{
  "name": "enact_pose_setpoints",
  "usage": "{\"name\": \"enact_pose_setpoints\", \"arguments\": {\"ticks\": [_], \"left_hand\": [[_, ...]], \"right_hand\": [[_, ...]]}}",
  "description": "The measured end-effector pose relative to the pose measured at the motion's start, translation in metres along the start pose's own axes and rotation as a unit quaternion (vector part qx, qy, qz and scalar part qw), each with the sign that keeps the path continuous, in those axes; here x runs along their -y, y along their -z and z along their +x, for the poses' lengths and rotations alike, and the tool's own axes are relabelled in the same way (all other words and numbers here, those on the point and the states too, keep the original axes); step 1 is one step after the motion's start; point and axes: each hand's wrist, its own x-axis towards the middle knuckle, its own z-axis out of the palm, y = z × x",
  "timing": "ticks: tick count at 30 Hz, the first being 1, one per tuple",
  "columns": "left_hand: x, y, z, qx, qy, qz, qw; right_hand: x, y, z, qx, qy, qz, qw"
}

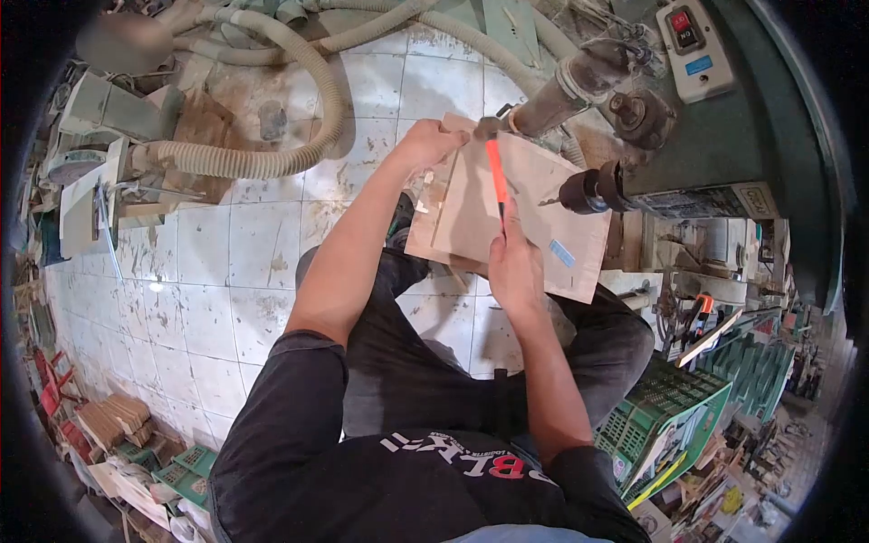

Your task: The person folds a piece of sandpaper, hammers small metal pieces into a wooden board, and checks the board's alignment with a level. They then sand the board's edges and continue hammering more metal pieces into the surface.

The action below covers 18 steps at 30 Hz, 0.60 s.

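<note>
My right hand [516, 267] is closed round the black lower handle of a hammer [497, 176] with an orange shaft. The hammer's dark head lies over the far edge of a flat wooden panel [507, 217], near my left hand. At the panel's far left corner my left hand [430, 147] has its fingers bent together by the edge; what they pinch, if anything, is too small to tell. A blue label [561, 252] is on the panel's right part. The panel is tilted above my legs.
A drill chuck with a bit [588, 190] points at the panel from the machine [724, 145] on the right. Ribbed hoses [244, 161] cross the tiled floor [208, 262]. A green crate [670, 398] stands at the lower right, wood pieces [113, 419] at the lower left.
</note>
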Motion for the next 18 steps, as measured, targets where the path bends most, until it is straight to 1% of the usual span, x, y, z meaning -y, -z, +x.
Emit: {"name": "enact_pose_setpoints", "arguments": {"ticks": [2,3,5,6,8,12,14,15,17,18], "left_hand": [[-0.005,0.001,0.002,-0.010,-0.009,0.001,1.000],[-0.006,0.003,0.002,-0.007,-0.006,0.024,1.000],[-0.007,0.004,0.003,-0.004,-0.002,0.043,0.999],[-0.007,0.003,0.001,-0.003,-0.003,0.022,1.000],[-0.003,0.001,-0.002,0.001,-0.002,0.005,1.000],[-0.006,0.003,0.004,-0.004,-0.007,0.002,1.000],[-0.004,0.002,0.001,0.003,-0.003,0.002,1.000],[-0.005,0.003,0.001,0.005,0.003,0.002,1.000],[-0.007,0.001,0.003,0.004,0.006,-0.001,1.000],[-0.007,0.000,0.003,-0.010,0.008,-0.007,1.000]], "right_hand": [[0.007,0.009,0.010,0.061,-0.020,-0.038,0.997],[0.005,0.005,0.009,0.058,-0.017,-0.037,0.997],[0.000,-0.003,0.002,-0.020,0.031,-0.016,0.999],[0.000,-0.001,0.005,-0.018,0.031,-0.018,0.999],[0.005,0.005,0.008,0.054,-0.032,-0.035,0.997],[0.002,0.007,0.006,0.033,-0.021,-0.015,0.999],[0.004,0.014,0.008,0.076,-0.035,-0.033,0.996],[0.002,0.014,0.004,0.072,-0.034,-0.033,0.996],[-0.003,0.012,-0.004,0.027,-0.011,-0.019,0.999],[-0.003,0.012,-0.002,0.029,-0.008,-0.021,0.999]]}}
